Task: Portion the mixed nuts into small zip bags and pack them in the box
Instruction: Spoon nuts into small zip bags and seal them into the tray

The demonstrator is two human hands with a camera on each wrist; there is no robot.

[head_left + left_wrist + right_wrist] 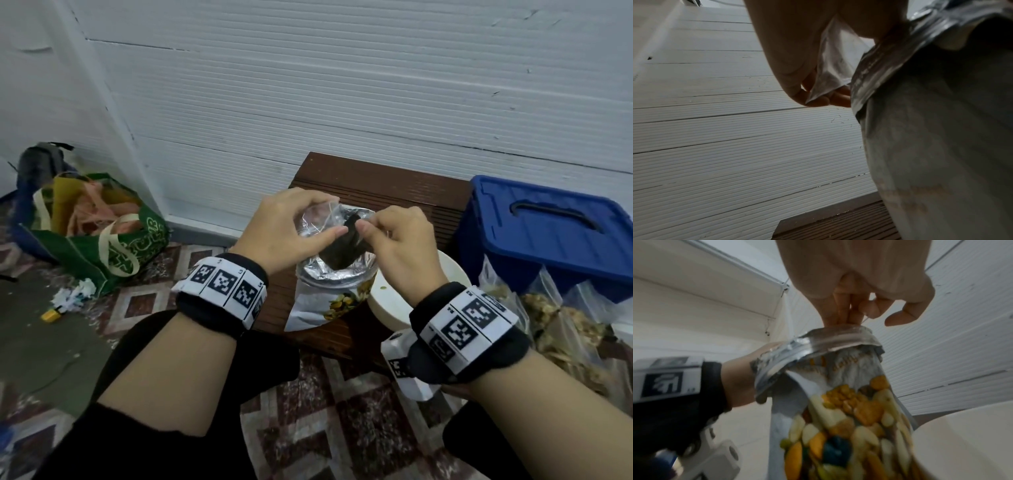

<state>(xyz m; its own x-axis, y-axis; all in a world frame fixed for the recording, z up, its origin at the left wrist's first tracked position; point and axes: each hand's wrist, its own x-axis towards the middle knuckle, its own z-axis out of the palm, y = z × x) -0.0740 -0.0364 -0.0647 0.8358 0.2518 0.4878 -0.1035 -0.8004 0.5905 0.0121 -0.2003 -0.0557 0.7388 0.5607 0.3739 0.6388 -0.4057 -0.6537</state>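
Head view, left hand: the left hand [291,222] is up over the big nut pack [334,274]. Its thumb and fingers are curled and pinch the left side of a small clear zip bag [322,219].
Head view, right hand: the right hand [397,240] pinches the right side of the same little bag with its thumb and first finger. The bag hangs between the two hands, just above the open top of the pack.
Head view, nut pack: it stands open on the brown wooden table [376,185], with a shiny silver inside and a nut picture on its front.
Head view, near things: a white bowl [394,294] sits just right of the pack. A blue box [548,233] with its lid on stands at the far right. Filled clear bags of nuts [565,329] lie near it. A green shopping bag [99,233] sits on the floor at the far left.
Left wrist view: the fingers [818,100] curl round a crinkly bit of clear bag [834,68], right beside the silver rim of the pack [875,68].
Right wrist view: the fingers [846,308] are pressed together just above the pack's folded silver top [818,344]. A thin edge of clear plastic shows between them. The little finger [904,314] sticks out loose. The nut picture [849,418] faces the camera, and the bowl rim [962,426] is at the near right.
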